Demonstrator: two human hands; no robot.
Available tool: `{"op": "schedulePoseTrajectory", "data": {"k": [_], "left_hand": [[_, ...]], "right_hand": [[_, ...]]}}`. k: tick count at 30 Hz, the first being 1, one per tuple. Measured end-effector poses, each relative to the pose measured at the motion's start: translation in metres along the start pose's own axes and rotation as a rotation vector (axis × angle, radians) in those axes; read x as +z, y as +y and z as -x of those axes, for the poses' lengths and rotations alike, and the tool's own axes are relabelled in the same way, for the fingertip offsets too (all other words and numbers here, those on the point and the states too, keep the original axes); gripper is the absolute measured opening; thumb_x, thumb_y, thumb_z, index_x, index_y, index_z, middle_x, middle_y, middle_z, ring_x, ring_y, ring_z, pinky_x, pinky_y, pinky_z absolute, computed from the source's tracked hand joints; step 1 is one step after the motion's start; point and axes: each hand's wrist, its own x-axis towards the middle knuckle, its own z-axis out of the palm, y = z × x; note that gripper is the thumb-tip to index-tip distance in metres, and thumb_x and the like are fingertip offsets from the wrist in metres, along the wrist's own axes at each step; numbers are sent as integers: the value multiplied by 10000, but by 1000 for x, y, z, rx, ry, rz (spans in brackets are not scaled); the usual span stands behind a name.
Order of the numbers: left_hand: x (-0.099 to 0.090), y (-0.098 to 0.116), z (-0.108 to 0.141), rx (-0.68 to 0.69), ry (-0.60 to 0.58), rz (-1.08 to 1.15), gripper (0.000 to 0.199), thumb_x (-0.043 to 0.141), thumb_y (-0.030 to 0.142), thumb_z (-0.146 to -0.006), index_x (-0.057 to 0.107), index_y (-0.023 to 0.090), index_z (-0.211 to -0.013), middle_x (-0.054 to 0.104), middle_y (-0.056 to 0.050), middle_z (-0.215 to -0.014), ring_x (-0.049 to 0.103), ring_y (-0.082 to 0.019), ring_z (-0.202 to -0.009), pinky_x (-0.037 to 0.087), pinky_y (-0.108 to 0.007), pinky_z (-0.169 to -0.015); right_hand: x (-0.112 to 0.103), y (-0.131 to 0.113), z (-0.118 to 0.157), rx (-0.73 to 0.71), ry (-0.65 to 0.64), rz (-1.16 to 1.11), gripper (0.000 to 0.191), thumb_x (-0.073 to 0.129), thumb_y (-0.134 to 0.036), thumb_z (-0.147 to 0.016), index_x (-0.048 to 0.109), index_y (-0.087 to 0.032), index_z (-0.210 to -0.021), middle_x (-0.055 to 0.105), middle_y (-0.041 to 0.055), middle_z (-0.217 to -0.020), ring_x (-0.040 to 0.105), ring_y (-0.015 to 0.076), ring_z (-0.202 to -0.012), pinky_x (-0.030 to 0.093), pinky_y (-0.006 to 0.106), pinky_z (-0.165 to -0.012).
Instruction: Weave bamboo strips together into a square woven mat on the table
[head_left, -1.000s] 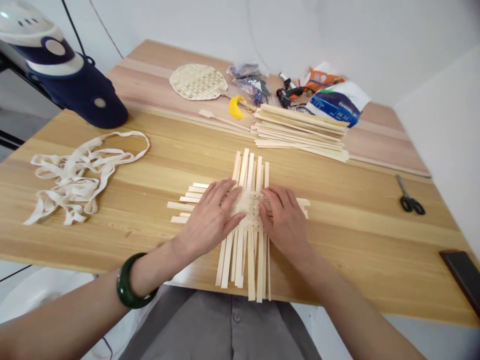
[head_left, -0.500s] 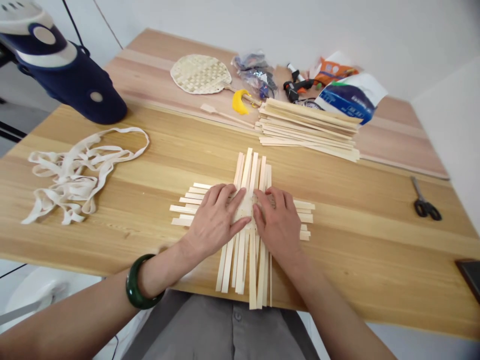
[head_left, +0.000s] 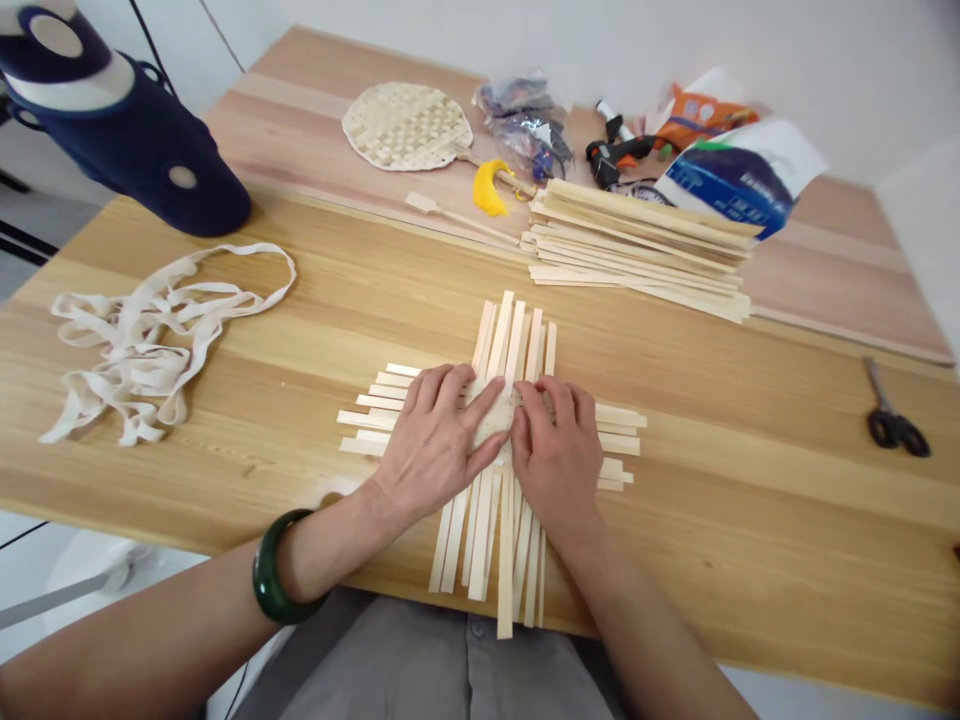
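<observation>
Your left hand (head_left: 439, 440) and right hand (head_left: 553, 450) lie spread flat, fingertips almost meeting, on the crossed bamboo strips (head_left: 493, 420) at the middle of the desk (head_left: 720, 510). Press evenly with both, so the crossings sit square.

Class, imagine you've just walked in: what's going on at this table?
A person has their left hand and right hand pressed on a weave of pale bamboo strips lying on a wooden table. Strip ends stick out on all sides. Farther off lie a stack of strips and a round woven fan.
</observation>
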Motion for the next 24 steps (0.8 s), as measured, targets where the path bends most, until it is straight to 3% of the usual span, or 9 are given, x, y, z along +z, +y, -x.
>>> {"op": "schedulePoseTrajectory", "data": {"k": [24], "left_hand": [[4, 5, -17, -55, 8, -32, 458, 617, 492, -830, 601, 190, -1175, 563, -113, -1041, 469, -325, -1027, 409, -495, -932]], "right_hand": [[4, 2, -4, 22, -33, -30, 279, 444, -150, -926, 616, -156, -1145, 618, 116, -1157, 455, 279, -1103, 454, 431, -964]]}}
